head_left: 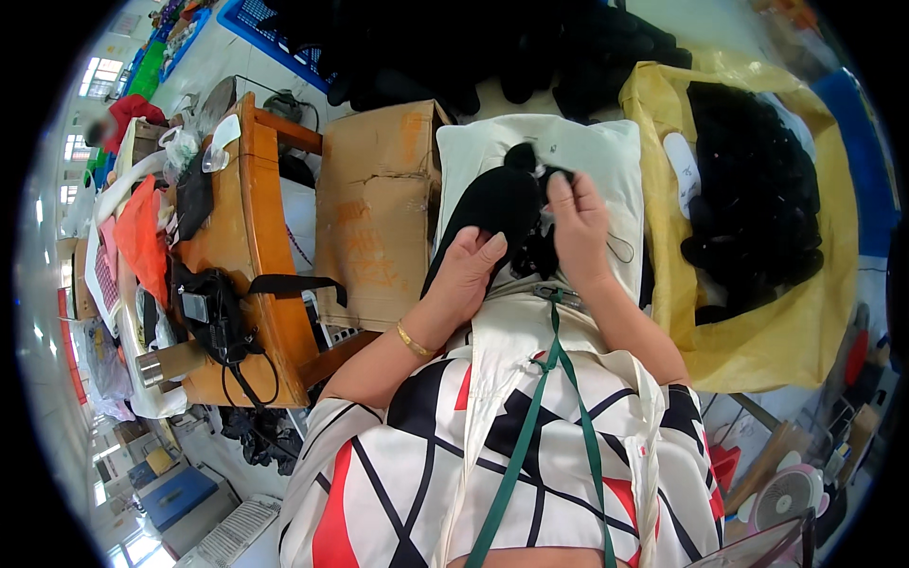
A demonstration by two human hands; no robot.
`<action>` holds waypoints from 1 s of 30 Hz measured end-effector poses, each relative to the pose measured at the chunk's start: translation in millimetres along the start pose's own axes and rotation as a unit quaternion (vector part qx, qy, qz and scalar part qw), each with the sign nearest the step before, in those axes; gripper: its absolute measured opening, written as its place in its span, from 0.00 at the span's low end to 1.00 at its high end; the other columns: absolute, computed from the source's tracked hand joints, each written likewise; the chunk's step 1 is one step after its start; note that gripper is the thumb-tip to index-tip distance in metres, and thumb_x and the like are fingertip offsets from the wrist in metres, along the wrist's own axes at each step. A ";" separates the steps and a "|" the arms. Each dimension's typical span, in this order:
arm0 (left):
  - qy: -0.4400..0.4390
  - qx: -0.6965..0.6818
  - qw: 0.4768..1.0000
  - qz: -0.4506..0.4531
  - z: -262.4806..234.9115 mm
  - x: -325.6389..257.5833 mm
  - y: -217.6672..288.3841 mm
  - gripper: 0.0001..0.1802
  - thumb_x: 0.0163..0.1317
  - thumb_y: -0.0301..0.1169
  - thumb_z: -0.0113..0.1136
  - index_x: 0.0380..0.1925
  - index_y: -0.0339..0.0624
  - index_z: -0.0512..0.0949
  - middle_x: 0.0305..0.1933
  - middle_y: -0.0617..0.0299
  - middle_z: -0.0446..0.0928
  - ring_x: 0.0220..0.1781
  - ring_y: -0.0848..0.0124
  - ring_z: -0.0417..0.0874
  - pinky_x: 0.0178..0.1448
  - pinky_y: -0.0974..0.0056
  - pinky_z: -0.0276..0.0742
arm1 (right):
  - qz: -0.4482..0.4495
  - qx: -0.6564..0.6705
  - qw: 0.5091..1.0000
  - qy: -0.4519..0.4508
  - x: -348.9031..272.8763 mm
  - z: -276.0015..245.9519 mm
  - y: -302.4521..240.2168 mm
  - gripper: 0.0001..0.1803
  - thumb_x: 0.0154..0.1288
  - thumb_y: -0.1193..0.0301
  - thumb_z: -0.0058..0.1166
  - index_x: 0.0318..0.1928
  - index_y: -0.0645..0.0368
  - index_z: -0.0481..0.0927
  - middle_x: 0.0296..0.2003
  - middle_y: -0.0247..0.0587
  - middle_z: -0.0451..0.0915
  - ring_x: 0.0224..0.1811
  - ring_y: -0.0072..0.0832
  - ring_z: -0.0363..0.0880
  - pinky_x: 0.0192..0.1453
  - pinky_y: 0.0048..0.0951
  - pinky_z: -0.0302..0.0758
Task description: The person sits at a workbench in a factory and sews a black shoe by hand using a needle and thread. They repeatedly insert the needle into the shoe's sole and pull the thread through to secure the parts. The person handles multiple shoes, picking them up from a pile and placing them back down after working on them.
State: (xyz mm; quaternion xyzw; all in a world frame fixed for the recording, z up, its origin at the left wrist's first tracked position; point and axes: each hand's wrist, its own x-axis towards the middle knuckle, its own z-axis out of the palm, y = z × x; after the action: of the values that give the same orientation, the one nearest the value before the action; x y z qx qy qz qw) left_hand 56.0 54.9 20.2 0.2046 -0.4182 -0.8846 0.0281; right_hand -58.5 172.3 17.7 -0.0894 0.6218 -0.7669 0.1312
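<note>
A long, rounded black fabric piece (494, 208) lies tilted over the pale cushion (592, 142) in front of me. My left hand (466, 270) grips its lower right edge, thumb on top and fingers underneath. Beside its upper right edge, my right hand (579, 218) is closed in a pinch on a small black part, mostly hidden by the fingers. Between my hands lie small dark bits (538, 254), too tangled to make out. A green cord (554, 331) hangs from my neck to a small metal piece (559, 294) near the cushion's front.
To the right stands a yellow sack (757, 355) full of black pieces, with a white oval piece (682, 166) on them. A cardboard box (374, 218) and wooden table (222, 241) are on the left. Black items (606, 47) are heaped beyond the cushion, near a blue crate (260, 28).
</note>
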 end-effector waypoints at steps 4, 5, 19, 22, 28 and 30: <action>0.051 -0.077 0.996 -0.005 -5.5 4.7 -9.4 0.16 0.65 0.32 0.67 0.49 0.41 0.75 0.51 0.63 0.78 0.53 0.73 0.76 0.61 0.66 0.71 | -0.027 -0.169 0.974 -0.148 -29.2 10.7 29.3 0.10 0.67 0.71 0.59 0.44 0.64 0.80 0.32 0.41 0.78 0.33 0.31 0.76 0.41 0.30 0.74; 0.087 -0.095 0.991 -0.027 -11.0 9.1 -11.7 0.16 0.65 0.33 0.67 0.49 0.41 0.75 0.51 0.63 0.78 0.53 0.73 0.77 0.61 0.65 0.71 | -0.074 -0.218 0.951 -0.208 -31.9 8.6 29.7 0.10 0.67 0.71 0.59 0.44 0.64 0.80 0.33 0.42 0.79 0.33 0.31 0.77 0.41 0.29 0.74; 0.172 -0.163 0.970 -0.053 -22.3 32.2 -18.0 0.19 0.64 0.29 0.64 0.53 0.31 0.78 0.52 0.54 0.83 0.53 0.64 0.84 0.59 0.59 0.80 | 0.153 0.036 0.979 0.132 -1.8 -109.3 -2.9 0.11 0.73 0.68 0.53 0.48 0.64 0.80 0.30 0.30 0.74 0.30 0.18 0.72 0.37 0.22 0.74; 0.216 -0.156 0.962 -0.060 -21.9 36.7 -23.0 0.19 0.62 0.29 0.67 0.52 0.32 0.79 0.51 0.56 0.83 0.50 0.65 0.84 0.59 0.61 0.79 | 0.077 0.227 0.934 0.264 8.7 -200.7 12.8 0.11 0.71 0.73 0.54 0.50 0.65 0.78 0.32 0.35 0.78 0.30 0.21 0.73 0.34 0.22 0.75; 0.232 -0.167 0.957 -0.049 -23.5 31.1 -20.5 0.19 0.61 0.30 0.69 0.50 0.31 0.78 0.49 0.55 0.82 0.49 0.67 0.83 0.58 0.64 0.78 | -0.069 0.234 0.908 0.339 -21.3 -347.0 -0.9 0.14 0.73 0.71 0.52 0.50 0.70 0.75 0.26 0.35 0.75 0.28 0.22 0.75 0.62 0.40 0.79; 0.226 -0.161 0.960 -0.026 -23.1 27.8 -14.5 0.20 0.62 0.30 0.68 0.50 0.30 0.78 0.50 0.55 0.82 0.49 0.67 0.82 0.58 0.64 0.77 | -0.105 0.175 0.882 0.424 -30.4 -372.5 -11.6 0.16 0.75 0.69 0.49 0.53 0.70 0.75 0.27 0.36 0.73 0.29 0.22 0.72 0.60 0.39 0.80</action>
State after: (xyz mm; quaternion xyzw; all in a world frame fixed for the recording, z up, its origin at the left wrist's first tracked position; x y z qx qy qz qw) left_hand 41.2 41.3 -13.2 0.4026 -0.2476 -0.8715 0.1311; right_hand -142.5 530.6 -48.7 0.2040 0.4609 -0.8371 -0.2126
